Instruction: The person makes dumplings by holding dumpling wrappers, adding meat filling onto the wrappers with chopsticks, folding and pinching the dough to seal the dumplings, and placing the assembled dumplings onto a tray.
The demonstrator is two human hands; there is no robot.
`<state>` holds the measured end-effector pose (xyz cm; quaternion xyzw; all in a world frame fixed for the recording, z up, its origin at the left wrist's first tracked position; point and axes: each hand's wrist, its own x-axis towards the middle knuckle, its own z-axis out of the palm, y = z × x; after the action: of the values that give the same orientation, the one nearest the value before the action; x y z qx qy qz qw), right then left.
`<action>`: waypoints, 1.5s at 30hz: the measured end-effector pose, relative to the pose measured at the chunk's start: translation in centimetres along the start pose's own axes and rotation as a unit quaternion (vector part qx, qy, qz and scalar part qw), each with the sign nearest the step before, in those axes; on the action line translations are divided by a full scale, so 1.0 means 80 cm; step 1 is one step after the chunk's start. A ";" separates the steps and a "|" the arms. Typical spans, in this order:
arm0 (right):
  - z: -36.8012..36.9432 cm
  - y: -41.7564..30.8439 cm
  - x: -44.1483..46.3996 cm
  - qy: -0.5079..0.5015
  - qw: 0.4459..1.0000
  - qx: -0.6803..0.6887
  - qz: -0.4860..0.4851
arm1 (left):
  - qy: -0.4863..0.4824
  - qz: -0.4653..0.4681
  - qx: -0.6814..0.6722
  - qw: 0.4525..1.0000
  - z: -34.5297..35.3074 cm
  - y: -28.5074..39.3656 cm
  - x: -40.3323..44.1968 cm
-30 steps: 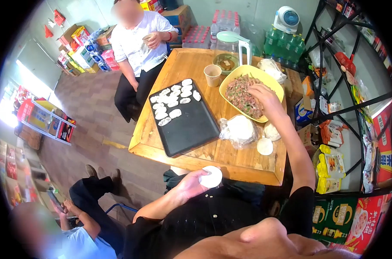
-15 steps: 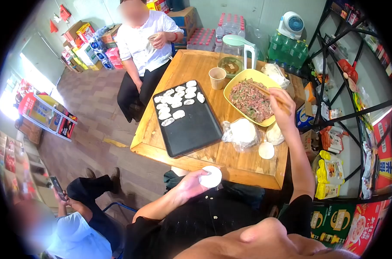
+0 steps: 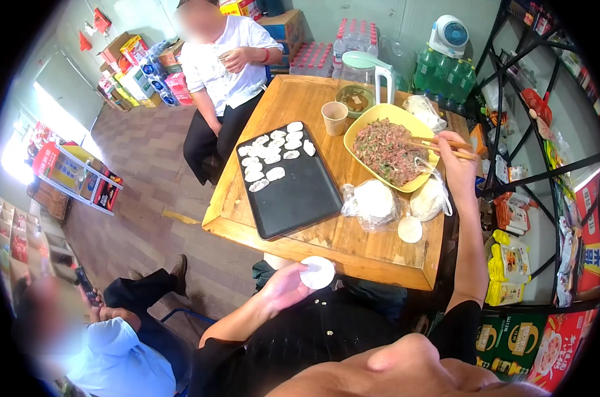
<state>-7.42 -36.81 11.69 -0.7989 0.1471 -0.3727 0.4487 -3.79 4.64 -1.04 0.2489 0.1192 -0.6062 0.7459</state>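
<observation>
So the round white wrapper is lying on the left hand, thumb over its edge, just off the front of the wooden worktop. The right hand is pinching chopsticks over the yellow bowl of minced filling. Left of that there's a black tray with white dumplings bunched at its far end.

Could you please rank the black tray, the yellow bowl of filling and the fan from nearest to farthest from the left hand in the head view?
From the left hand:
1. Black tray: on the table's left side, its near edge just beyond the hand.
2. Yellow bowl: toward the table's far right.
3. Fan: beyond the table, at the far right.
</observation>
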 end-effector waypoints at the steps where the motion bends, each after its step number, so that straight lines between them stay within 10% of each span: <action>1: 0.001 0.001 0.000 -0.007 1.000 -0.023 -0.003 | 0.001 -0.001 0.000 1.000 -0.001 0.000 -0.004; 45: 0.000 0.043 -0.024 0.035 0.996 0.079 0.038 | -0.028 -0.021 -0.004 0.999 0.042 0.015 0.018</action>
<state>-8.35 -37.62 7.96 -0.7413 0.1632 -0.3934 0.5187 -2.73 1.87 1.37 0.2264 0.1063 -0.6280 0.7370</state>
